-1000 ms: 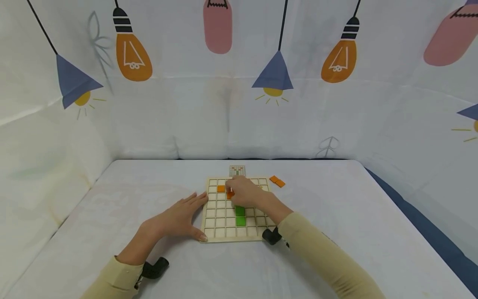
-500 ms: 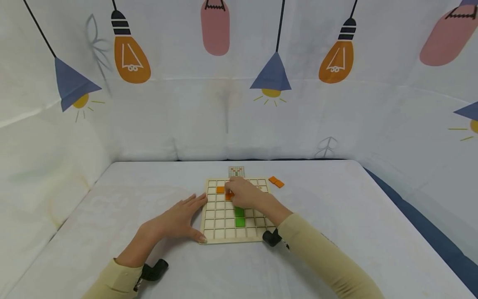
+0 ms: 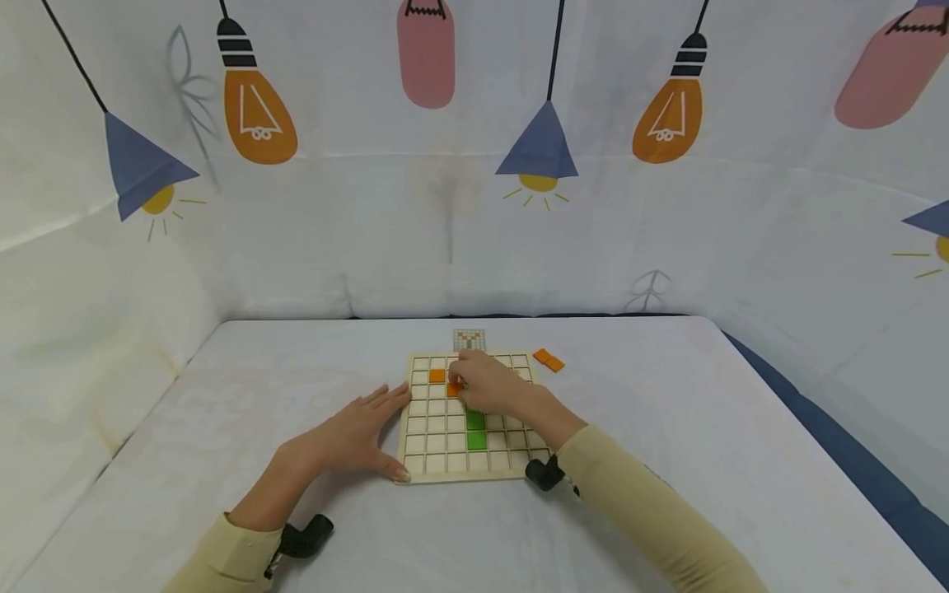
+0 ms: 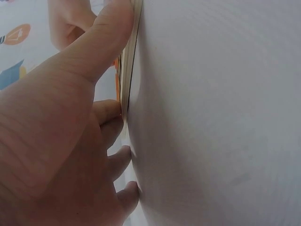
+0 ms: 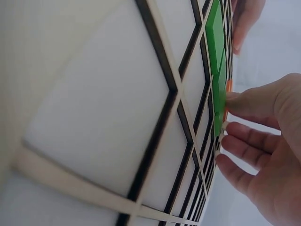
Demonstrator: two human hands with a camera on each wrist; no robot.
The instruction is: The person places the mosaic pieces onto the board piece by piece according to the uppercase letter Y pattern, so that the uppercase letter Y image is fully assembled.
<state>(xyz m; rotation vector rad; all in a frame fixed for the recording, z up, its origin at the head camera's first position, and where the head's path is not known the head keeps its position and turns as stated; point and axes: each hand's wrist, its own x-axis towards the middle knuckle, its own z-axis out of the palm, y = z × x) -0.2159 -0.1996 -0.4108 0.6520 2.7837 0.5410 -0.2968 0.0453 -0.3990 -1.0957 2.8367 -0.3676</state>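
I judge the pale wooden gridded board (image 3: 460, 477) could slide if the spread left hand (image 3: 354, 432) on its left edge slackened. From out here, the right hand (image 3: 491, 384) touches a flat square orange tile (image 3: 453, 390) in the board's far left quarter, pinching or pressing I cannot tell; a crooked push might jam it

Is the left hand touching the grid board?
Touching. The left wrist view shows the thumb of the left hand against the edge of the grid board.

- we can read no words, labels, brands or numbers in any view
- on the small card (image 3: 469, 339) we find the print too small
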